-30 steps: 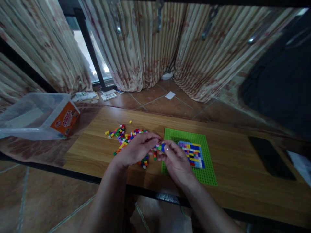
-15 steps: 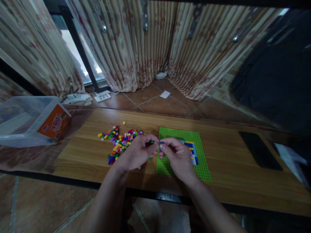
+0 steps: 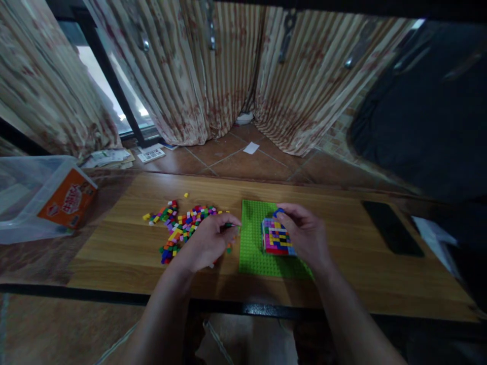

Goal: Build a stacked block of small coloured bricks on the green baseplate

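Note:
My right hand (image 3: 307, 234) pinches a blue brick (image 3: 279, 211) at the far edge of a built block of multicoloured bricks (image 3: 277, 237). That block sits on a green studded baseplate (image 3: 253, 253), and my hand hides its right part. To the left, my left hand (image 3: 205, 241) is closed in a pinch on a small dark green brick (image 3: 229, 224), partly covered by the fingers. It hovers between the baseplate and a loose pile of small coloured bricks (image 3: 175, 235), blocking some of the pile from sight.
A clear plastic box (image 3: 26, 203) with an orange label stands at the table's left end. On the right lie a black phone-like slab (image 3: 391, 228) and some white paper (image 3: 433, 238). The wooden table (image 3: 114, 243) has a dark front edge; curtains (image 3: 228, 76) hang beyond.
My hands have parted. The right one moved right with the blue brick to the built block; the left one drew slightly left, keeping the dark green brick. The camera view shifted a little.

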Tool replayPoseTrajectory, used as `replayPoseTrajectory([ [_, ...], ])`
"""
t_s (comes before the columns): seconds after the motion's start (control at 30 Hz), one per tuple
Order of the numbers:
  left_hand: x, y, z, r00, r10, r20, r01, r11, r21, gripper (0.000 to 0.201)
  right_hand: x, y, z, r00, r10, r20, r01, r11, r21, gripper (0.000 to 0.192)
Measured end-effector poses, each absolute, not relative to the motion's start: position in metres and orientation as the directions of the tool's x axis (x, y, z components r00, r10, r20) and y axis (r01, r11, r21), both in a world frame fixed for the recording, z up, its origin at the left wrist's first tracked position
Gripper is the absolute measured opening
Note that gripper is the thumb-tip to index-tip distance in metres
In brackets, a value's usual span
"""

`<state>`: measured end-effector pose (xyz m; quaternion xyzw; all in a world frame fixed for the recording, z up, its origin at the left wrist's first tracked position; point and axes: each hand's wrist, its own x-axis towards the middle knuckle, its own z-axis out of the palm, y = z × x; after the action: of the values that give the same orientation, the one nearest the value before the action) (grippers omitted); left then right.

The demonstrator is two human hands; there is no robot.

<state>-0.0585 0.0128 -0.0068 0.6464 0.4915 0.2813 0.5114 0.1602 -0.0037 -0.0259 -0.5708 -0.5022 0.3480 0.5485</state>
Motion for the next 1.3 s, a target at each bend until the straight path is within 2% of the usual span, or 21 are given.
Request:
replayPoseTrajectory([
  [0.1,-0.060,0.014,-0.008,0.346,0.934,-0.090,0.456,-0.083,0.886,0.019,0.172,-0.003,-0.030,0.229,0.949,0.218,0.409,0.109,-0.906,0.013],
  [0.2,-0.060,0.016,-0.012,0.359,0.929,-0.087,0.496,-0.111,0.861,0.020,0.173,-0.003,-0.034,0.159,0.972,0.172,0.464,0.080,-0.882,0.014],
  [0.33,-0.059,0.018,-0.016,0.371,0.926,-0.075,0.498,-0.130,0.858,0.021,0.171,0.001,-0.037,0.080,0.992,0.094,0.428,0.051,-0.902,0.013],
  [0.53,-0.052,0.016,-0.011,0.398,0.913,-0.091,0.521,-0.143,0.842,0.023,0.175,0.006,-0.040,0.069,0.998,0.014,0.334,-0.010,-0.943,0.014],
  [0.7,-0.042,0.014,-0.014,0.424,0.901,-0.088,0.506,-0.155,0.849,0.028,0.173,0.008,-0.042,0.077,0.997,0.001,0.327,-0.024,-0.945,0.012],
  [0.97,-0.022,0.008,-0.019,0.458,0.885,-0.081,0.506,-0.184,0.843,0.046,0.173,0.012,-0.039,0.088,0.996,0.003,0.311,-0.024,-0.950,0.014],
  [1.3,-0.010,0.005,-0.013,0.470,0.875,-0.113,0.523,-0.173,0.835,0.051,0.177,0.016,-0.035,0.051,0.998,-0.026,0.261,-0.038,-0.965,0.015],
])
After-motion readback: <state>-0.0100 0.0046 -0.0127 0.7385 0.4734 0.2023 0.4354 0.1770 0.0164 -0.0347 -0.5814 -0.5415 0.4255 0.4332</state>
